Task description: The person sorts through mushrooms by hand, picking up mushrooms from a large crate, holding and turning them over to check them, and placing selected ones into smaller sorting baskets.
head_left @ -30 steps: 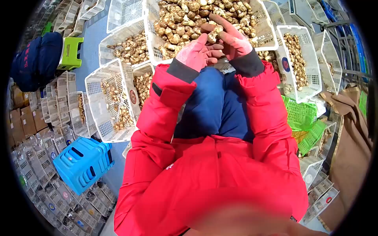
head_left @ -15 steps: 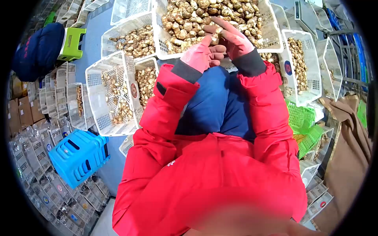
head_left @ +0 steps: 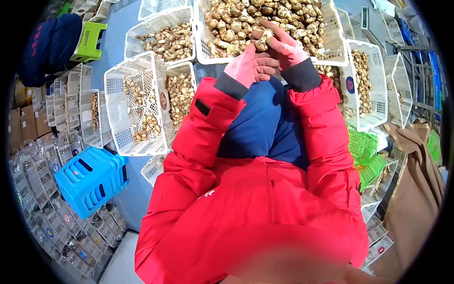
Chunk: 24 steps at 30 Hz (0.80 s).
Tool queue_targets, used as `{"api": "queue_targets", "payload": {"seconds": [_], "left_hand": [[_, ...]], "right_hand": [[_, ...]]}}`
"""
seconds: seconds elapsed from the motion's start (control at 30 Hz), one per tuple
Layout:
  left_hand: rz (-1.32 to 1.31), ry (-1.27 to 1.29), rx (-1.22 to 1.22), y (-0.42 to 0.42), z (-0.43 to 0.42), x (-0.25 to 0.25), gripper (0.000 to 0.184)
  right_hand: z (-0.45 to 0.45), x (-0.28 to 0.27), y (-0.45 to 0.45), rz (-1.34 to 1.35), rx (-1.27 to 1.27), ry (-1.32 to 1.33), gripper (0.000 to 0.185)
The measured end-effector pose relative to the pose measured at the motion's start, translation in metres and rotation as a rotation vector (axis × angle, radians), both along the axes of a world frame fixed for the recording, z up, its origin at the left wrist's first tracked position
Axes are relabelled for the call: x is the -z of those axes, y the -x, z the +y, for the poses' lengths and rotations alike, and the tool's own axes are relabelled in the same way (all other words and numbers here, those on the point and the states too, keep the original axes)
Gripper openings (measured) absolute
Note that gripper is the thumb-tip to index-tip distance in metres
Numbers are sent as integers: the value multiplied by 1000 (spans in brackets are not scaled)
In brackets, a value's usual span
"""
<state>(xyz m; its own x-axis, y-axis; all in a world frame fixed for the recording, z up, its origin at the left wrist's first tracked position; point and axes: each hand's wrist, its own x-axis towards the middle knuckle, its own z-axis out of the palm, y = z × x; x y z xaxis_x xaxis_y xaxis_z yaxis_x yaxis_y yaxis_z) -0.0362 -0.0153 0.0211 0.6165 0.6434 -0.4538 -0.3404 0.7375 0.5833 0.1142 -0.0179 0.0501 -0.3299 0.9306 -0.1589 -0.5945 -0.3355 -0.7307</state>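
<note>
A large white crate (head_left: 338, 38) heaped with knobbly brown-and-cream mushrooms (head_left: 236, 23) stands before my knees. Over its near edge my right hand (head_left: 285, 48) holds a single mushroom (head_left: 263, 40) between thumb and fingers. My left hand (head_left: 249, 66) is just left of it, fingers apart and bent toward the right hand, with its thumb close to that mushroom. Whether the thumb touches it I cannot tell. Both hands wear pinkish gloves with darker fingers.
Smaller white crates with mushrooms stand at the left (head_left: 137, 104) and right (head_left: 363, 85). A blue stool (head_left: 90, 180) is at the lower left, a green stool (head_left: 89, 41) with a dark blue garment (head_left: 49, 47) at the upper left. Green baskets (head_left: 362, 144) and brown cloth (head_left: 416, 189) lie right.
The view has shifted, so the large crate and both hands appear farther right. The right hand still holds a mushroom, now seen more fully between the hands.
</note>
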Motion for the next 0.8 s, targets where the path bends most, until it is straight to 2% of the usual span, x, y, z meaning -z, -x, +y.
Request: {"api": "queue_targets", "payload": {"seconds": [0.03,0.07,0.13,0.23,0.27,0.33,0.47,0.5,0.6,0.63,0.7,0.73,0.77,0.8], "left_hand": [[16,-13,5,2,1,3,58],[34,-26,9,4,1,8,58],[39,-109,6,12,1,11,51],[-59,-97,-36,31,3,11,50],[-2,-135,-71,35,0,10,49],[10,-122,-96,44,0,11,50],[-35,-111,-119,51,-4,17,52],[-50,-105,-128,52,-7,19,53],[-62,-88,-214,46,-11,24,48],[-83,-95,-237,47,-12,29,48],[-93,-76,-215,51,-7,34,43],[-142,-83,-247,58,-10,35,40],[-191,-90,-279,64,-13,27,38],[-120,-36,-324,66,-13,15,38]], "right_hand": [[1,0,1,-4,18,-1,57],[1,5,-3,-8,0,1,47],[5,17,-6,91,6,-88,51],[6,21,-10,79,10,-73,48],[5,18,-6,56,12,-68,47],[0,6,2,-132,62,-75,48],[8,12,-1,-181,-21,-53,49],[7,8,6,-258,32,-13,47],[4,8,23,-836,-48,-303,45],[1,7,31,-731,-108,-331,46],[-1,4,44,-773,-110,-386,44],[1,-3,43,-609,-127,-210,41],[12,-3,35,-842,-88,-344,42],[23,3,24,-856,-80,-341,41]]}}
